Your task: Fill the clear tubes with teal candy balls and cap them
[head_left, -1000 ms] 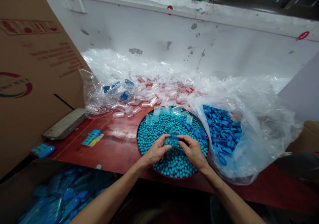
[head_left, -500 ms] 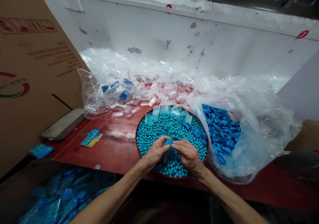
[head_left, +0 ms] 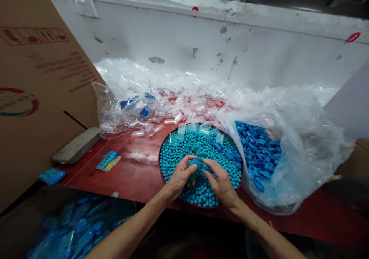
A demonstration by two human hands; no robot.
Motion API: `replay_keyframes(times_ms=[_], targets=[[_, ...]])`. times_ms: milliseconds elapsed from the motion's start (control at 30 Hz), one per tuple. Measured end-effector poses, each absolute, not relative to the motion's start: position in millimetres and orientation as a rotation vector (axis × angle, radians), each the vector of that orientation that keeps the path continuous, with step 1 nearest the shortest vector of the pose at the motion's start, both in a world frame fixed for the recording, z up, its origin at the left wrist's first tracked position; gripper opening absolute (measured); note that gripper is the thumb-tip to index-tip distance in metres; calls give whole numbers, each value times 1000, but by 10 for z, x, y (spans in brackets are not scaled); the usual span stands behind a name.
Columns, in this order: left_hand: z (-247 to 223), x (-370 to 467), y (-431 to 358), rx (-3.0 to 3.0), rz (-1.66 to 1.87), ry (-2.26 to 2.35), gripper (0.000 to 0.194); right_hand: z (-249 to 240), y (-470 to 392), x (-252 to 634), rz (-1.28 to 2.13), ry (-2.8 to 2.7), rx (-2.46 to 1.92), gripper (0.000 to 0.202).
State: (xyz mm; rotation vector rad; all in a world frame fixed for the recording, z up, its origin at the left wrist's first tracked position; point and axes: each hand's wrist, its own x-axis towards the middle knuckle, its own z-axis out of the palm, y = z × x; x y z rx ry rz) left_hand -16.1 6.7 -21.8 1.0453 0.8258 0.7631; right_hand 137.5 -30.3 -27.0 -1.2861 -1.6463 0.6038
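Observation:
My left hand (head_left: 181,176) is closed, thumb and index finger pinching a small blue cap (head_left: 197,163) over the round tray (head_left: 159,163). What lies under the cap is partly hidden by the fingers. Just to the right, my right hand (head_left: 220,182) has its thumb and index finger apart, close to the cap. A patch of blue shows between those fingers; whether it is held I cannot tell. Turquoise beads (head_left: 178,147) fill the tray below both hands. Several clear plastic sleeves (head_left: 181,130) and some blue caps (head_left: 227,153) lie on the beads.
A plastic bag (head_left: 300,166) of blue caps lies right of the tray. Clear sleeves (head_left: 198,105) are heaped behind. Left are a filled bead pack (head_left: 107,161), a grey block (head_left: 76,145) and a cardboard box (head_left: 43,70). Blue packs (head_left: 77,232) lie below the table edge.
My right hand's fingers have parted and drawn slightly right of the blue cap, where they were pinching. My left hand keeps its pinch. The view has shifted slightly.

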Motion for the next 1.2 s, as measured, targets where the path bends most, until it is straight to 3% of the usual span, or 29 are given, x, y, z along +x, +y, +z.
replay_keyframes(times_ms=[167, 400, 567, 800, 1033, 1200], targets=[[-214, -214, 55, 1138, 689, 784, 34, -107, -206, 1503, 1133, -1393, -1376, 32], [-180, -97, -59, 1223, 830, 878, 36, 26, -271, 1391, 838, -1912, -1358, 42], [-61, -97, -83, 1099, 778, 833, 46, -38, -409, 1287, 711, -2100, -1387, 94], [-3, -52, -117, 1054, 846, 831, 28, -130, -449, 1108, 410, -1929, -1392, 66], [-17, -132, -136, 1385, 867, 921, 15, -207, -522, 983, 309, -1963, -1449, 75], [-3, -516, -48, 1484, 824, 1097, 23, -127, -537, 998, 416, -2153, -1482, 78]])
